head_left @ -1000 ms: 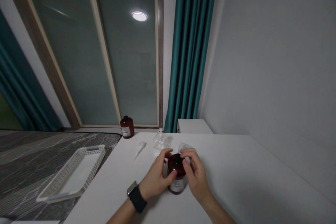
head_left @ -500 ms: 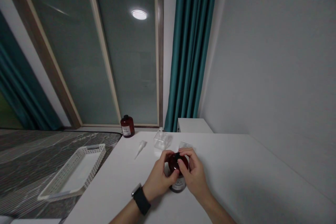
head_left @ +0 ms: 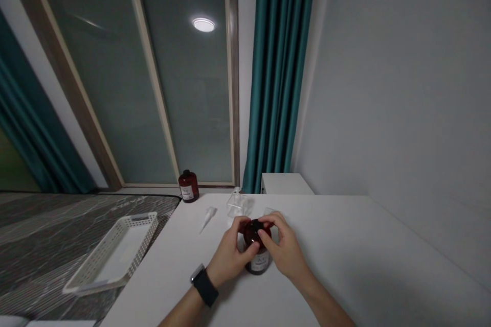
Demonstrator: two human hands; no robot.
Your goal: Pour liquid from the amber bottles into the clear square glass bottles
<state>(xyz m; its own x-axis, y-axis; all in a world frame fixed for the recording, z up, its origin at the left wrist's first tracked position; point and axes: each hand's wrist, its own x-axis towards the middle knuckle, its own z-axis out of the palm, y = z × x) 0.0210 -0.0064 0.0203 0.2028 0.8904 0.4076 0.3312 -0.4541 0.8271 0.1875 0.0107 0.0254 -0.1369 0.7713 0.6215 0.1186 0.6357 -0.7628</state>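
Observation:
A brown bottle [head_left: 260,261] with a pale label stands in front of me on the white table. My left hand [head_left: 230,256], with a dark watch [head_left: 204,285] on its wrist, is curled round the bottle's left side and shoulder. At the top, the fingers and thumb of my right hand [head_left: 287,249] close on the bottle's black cap [head_left: 256,224] from the right. Just beyond the hands are a clear pump bottle [head_left: 236,207] and a small clear packet [head_left: 271,211], partly hidden by my right hand. To the left lies a white tapered nozzle [head_left: 207,218].
A second brown bottle [head_left: 188,187] stands at the table's far left corner. Left of the table, a white perforated basket [head_left: 143,237] rests on a dark patterned surface [head_left: 49,245]. Behind the table are a white cabinet [head_left: 286,183] and a teal curtain [head_left: 274,87].
The view has shifted slightly. My right fingers have turned a little about the black cap, which now shows more between them. The left hand keeps its hold on the bottle.

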